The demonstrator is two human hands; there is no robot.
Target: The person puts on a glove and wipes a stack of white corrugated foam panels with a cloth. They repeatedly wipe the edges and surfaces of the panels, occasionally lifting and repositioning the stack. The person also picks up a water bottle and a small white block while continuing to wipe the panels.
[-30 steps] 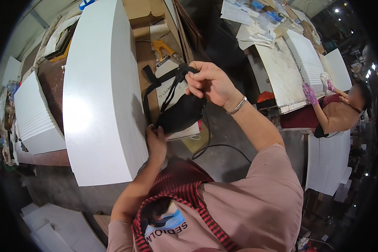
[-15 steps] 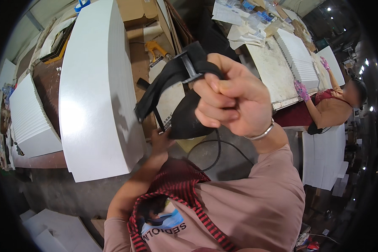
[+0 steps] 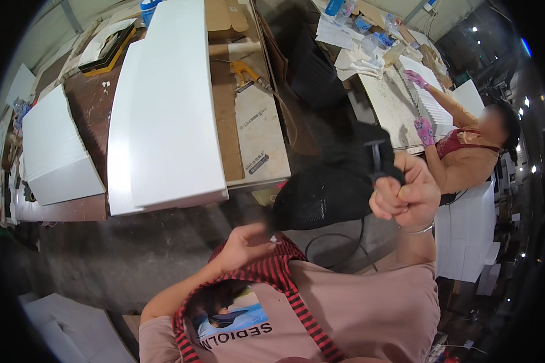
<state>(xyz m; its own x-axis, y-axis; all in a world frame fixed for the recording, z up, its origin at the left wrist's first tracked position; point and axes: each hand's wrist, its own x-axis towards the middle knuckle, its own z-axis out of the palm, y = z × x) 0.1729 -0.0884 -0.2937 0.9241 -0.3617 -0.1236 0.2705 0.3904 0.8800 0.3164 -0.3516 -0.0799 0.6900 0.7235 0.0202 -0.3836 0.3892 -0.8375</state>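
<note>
The black mesh [image 3: 321, 199] I hold looks like matt cloth; the buckle [image 3: 377, 156] beside my right hand [image 3: 406, 192] looks like smooth plastic. My bracelet [image 3: 424, 230], just behind that grip, is shiny metal. Left of my grip, the panels [image 3: 166, 115] are smooth and glossy; below it, my apron [image 3: 265, 267] is matt cloth.

Dark letters [image 3: 240, 336] stand on the pink shirt [image 3: 360, 302] by a picture [image 3: 239, 314]. Gray letters [image 3: 252, 118] and a dark label [image 3: 258, 164] are on the pale board [image 3: 261, 142].

Right hand [image 3: 409, 192] fisted; left hand [image 3: 248, 245] curled (partly blurred).
</note>
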